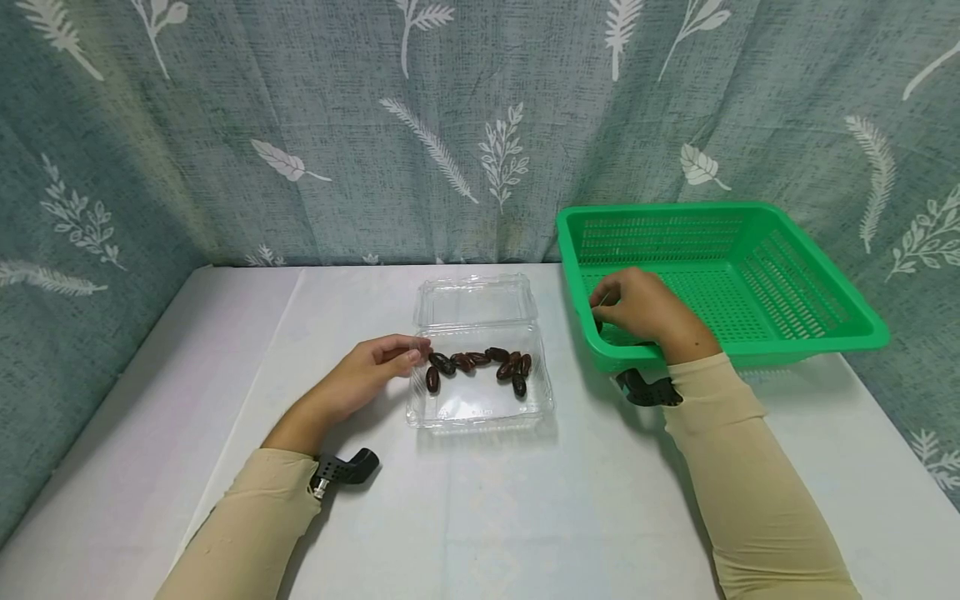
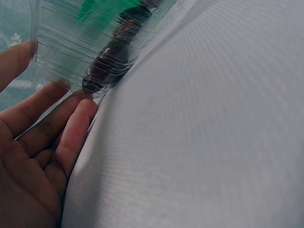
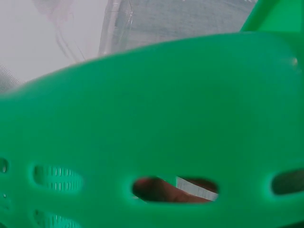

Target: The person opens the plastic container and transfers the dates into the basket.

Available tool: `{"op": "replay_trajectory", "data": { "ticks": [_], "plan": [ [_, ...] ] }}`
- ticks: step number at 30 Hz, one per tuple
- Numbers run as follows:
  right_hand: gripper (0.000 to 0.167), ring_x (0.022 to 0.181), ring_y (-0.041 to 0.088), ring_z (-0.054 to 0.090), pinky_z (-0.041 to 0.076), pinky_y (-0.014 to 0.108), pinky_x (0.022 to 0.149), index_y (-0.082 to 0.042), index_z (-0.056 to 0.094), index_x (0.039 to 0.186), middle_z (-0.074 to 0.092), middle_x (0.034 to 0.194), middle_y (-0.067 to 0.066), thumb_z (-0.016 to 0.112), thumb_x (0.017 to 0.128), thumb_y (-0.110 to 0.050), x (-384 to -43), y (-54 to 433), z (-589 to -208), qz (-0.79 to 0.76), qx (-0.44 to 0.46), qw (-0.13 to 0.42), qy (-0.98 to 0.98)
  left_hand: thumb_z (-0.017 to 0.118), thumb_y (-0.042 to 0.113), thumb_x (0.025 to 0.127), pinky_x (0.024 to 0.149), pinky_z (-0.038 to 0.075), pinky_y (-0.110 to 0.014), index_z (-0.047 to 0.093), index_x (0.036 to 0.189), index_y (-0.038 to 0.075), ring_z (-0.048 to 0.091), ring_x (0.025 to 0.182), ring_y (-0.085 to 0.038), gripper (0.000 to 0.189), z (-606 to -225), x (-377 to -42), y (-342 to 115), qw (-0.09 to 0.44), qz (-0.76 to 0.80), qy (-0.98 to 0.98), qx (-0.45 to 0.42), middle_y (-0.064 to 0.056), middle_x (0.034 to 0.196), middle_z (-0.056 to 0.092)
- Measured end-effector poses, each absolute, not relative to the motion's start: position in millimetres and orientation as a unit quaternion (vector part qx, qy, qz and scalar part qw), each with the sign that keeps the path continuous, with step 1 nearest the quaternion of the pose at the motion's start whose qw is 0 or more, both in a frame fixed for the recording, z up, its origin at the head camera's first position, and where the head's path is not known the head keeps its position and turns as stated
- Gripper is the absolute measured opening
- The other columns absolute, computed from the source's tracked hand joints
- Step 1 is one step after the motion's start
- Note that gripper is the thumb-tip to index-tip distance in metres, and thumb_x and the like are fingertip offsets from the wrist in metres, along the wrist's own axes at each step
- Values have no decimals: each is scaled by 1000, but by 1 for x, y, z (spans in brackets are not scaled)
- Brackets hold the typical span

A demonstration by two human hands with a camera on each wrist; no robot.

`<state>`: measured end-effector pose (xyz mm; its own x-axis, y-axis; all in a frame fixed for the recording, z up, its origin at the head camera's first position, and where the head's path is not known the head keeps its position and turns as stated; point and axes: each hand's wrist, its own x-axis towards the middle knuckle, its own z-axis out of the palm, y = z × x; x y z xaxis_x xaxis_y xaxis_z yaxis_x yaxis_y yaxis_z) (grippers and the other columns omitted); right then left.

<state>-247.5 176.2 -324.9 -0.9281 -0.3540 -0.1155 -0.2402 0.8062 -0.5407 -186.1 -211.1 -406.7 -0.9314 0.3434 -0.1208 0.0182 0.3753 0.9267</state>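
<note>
A clear plastic clamshell box [image 1: 480, 408] stands with its lid [image 1: 474, 302] raised at the back. Several dark brown dates [image 1: 477, 358] lie inside, in a rough row with small clusters at its ends. My left hand [image 1: 367, 371] holds the box's left side by the rim, thumb and fingertips against the plastic; the left wrist view shows dates [image 2: 107, 66] through the wall. Over at the green basket [image 1: 825, 343], my right hand [image 1: 637, 304] reaches inside the left end and pinches a dark date [image 1: 597, 326], mostly hidden by the fingers. The basket wall [image 3: 152, 114] blocks most of the right wrist view.
The boxes stand on a white cloth-covered table [image 1: 487, 517]. A grey-green curtain [image 1: 337, 125] with white leaf prints hangs right behind them. The basket overhangs the table's right edge. Both wrists carry black camera mounts [image 1: 348, 468].
</note>
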Motion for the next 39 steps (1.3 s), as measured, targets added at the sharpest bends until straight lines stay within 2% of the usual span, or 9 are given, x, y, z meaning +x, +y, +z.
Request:
{"op": "replay_trajectory", "data": {
  "ticks": [12,25,33,39],
  "plan": [
    [21,98,35,65,54,47,81,-1,72,112,71,108,23,64,96,-11,-248,176,-325,-261,-162,104,946,54,25,105,96,48,-14,54,140,0,57,129,-29,43,-406,-186,-211,145,546,818,113,-18,141,59],
    [23,98,36,65,53,46,78,-2,71,115,69,111,24,60,99,-15,-248,177,-325,-258,-155,87,950,53,25,105,97,47,-15,54,140,-1,56,130,-31,43,-407,-186,-211,146,547,816,116,-18,143,58],
    [26,67,25,56,44,34,57,-5,70,117,69,111,21,56,102,-20,-240,173,-316,-308,-136,3,941,53,24,105,96,48,-15,53,140,-1,56,130,-31,43,-407,-186,-212,148,551,813,116,-18,143,57],
    [20,74,23,61,45,32,60,-5,72,110,74,101,13,60,100,-17,-231,162,-309,-349,-179,-109,913,53,25,105,96,48,-14,54,140,0,56,131,-32,43,-407,-187,-212,149,549,814,116,-18,143,57]
  ]
}}
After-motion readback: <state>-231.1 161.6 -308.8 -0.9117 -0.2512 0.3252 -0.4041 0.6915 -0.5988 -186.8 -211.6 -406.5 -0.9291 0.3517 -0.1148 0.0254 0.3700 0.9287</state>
